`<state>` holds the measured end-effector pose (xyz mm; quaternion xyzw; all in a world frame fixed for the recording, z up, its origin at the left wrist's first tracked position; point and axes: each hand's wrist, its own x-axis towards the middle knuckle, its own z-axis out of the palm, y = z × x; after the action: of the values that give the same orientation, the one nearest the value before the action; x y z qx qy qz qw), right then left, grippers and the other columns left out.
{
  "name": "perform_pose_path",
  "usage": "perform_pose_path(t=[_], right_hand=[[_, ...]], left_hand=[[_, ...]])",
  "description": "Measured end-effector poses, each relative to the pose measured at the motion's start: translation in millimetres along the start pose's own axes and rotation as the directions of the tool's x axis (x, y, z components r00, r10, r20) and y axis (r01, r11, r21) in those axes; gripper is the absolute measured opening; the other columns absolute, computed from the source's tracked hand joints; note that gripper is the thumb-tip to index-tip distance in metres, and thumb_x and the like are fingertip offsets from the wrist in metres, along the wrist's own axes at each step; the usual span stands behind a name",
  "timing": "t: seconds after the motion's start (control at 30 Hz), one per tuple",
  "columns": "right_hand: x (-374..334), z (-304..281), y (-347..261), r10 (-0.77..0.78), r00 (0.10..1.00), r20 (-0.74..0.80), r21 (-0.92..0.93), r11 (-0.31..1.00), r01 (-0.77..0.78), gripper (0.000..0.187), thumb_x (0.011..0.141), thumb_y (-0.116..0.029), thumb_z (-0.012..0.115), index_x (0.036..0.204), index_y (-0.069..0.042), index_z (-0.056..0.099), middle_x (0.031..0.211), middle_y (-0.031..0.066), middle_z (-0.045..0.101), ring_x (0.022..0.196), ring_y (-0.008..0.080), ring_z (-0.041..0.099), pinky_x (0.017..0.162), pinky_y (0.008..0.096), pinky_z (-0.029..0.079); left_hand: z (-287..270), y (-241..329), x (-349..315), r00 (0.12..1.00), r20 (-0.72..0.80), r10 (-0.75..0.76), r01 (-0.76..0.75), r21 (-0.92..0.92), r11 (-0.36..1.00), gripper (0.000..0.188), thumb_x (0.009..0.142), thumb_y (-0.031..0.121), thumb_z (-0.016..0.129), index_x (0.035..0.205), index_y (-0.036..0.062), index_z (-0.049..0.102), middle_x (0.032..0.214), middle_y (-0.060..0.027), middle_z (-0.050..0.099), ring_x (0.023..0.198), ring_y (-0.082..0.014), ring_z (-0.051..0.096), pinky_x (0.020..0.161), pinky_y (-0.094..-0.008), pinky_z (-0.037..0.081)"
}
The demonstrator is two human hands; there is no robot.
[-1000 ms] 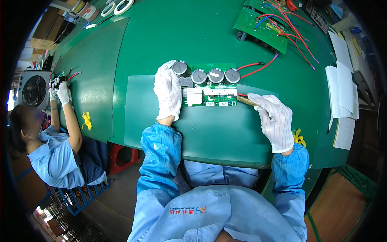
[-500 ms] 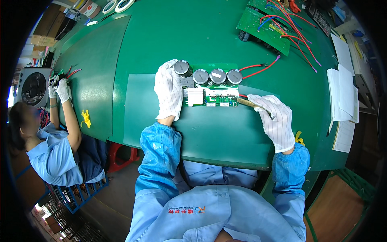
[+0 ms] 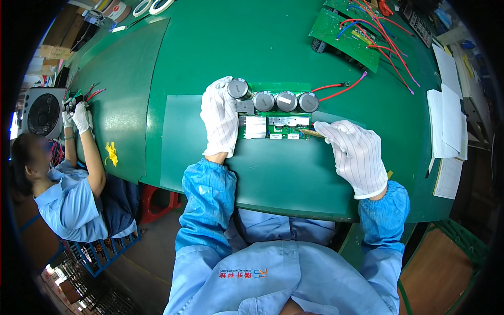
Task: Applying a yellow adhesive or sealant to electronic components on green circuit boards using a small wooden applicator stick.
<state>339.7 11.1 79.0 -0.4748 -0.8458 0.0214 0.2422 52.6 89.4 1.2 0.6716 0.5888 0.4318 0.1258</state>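
Observation:
On the green bench mat lies a circuit board (image 3: pixel 283 122) with a row of large black round capacitors (image 3: pixel 286 101), metal heatsinks (image 3: pixel 255 127) and small white parts. My white-gloved left hand (image 3: pixel 219 118) grips the board's left end, its fingertips beside the leftmost capacitor (image 3: pixel 239 88); the thumb is partly hidden. My gloved right hand (image 3: pixel 357 155) is closed around a slim brass-coloured pointed tool (image 3: pixel 312 133), perhaps tweezers. Its tip reaches the lower right part of the board, by the long heatsink. Red wires (image 3: pixel 341 92) run from the board's right end.
Another green board (image 3: pixel 344 42) with red and blue wires lies at the far right. Papers (image 3: pixel 446 123) line the right edge, near a calculator (image 3: pixel 416 25). A co-worker (image 3: pixel 73 184) in blue handles parts at the left, near a fan (image 3: pixel 44 113). Tape rolls (image 3: pixel 160 5) lie at the back.
My right hand has turned and moved slightly, bringing the tool's tip left over the board. The board has shifted a little to the right; my left hand keeps its hold.

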Motion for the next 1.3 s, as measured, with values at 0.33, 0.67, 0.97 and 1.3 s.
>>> perform_pose_path(t=[0.33,0.67,0.97,1.3], right_hand=[[13.0,-4.5,0.5,-0.102,0.995,0.008,-0.040,0.994,0.102,0.036,0.078,-0.004,0.065,0.112,-0.012,0.072,0.094,0.0035,0.062,0.081,0.0232,0.067,0.061,0.0371,0.047],[2.9,-7.4,-20.1,-0.032,0.998,0.052,-0.159,0.987,0.040,0.047,0.076,-0.002,0.068,0.122,-0.011,0.071,0.096,0.0003,0.061,0.077,0.0201,0.064,0.059,0.0365,0.045],[1.2,-2.3,-11.7,-0.040,0.998,-0.045,-0.046,0.998,0.038,0.042,0.079,-0.002,0.067,0.121,-0.010,0.071,0.101,0.0017,0.065,0.077,0.0211,0.065,0.060,0.0363,0.047],[1.4,5.6,-15.1,-0.037,0.996,-0.078,-0.008,0.999,0.037,0.047,0.077,-0.001,0.066,0.123,-0.011,0.071,0.101,0.0042,0.067,0.078,0.0230,0.067,0.062,0.0361,0.050]], left_hand=[[0.2,-2.5,-0.3,1.000,-0.001,0.004,-0.004,0.016,1.000,0.023,0.104,0.014,0.054,0.121,0.0031,0.065,0.120,-0.0155,0.066,0.111,-0.0348,0.063,0.098,-0.0429,0.051],[1.9,-3.4,-2.4,1.000,-0.007,-0.009,0.008,-0.013,1.000,0.027,0.107,0.019,0.050,0.122,0.0028,0.064,0.121,-0.0166,0.064,0.109,-0.0358,0.063,0.098,-0.0418,0.049],[2.5,-4.0,-2.2,1.000,-0.020,-0.001,0.001,-0.002,1.000,0.026,0.107,0.019,0.050,0.123,0.0032,0.064,0.118,-0.0160,0.065,0.107,-0.0359,0.063,0.096,-0.0422,0.050],[4.5,-8.2,-1.0,1.000,-0.020,0.018,-0.017,0.025,1.000,0.023,0.101,0.012,0.058,0.123,0.0049,0.063,0.117,-0.0143,0.067,0.108,-0.0349,0.064,0.094,-0.0415,0.052]])
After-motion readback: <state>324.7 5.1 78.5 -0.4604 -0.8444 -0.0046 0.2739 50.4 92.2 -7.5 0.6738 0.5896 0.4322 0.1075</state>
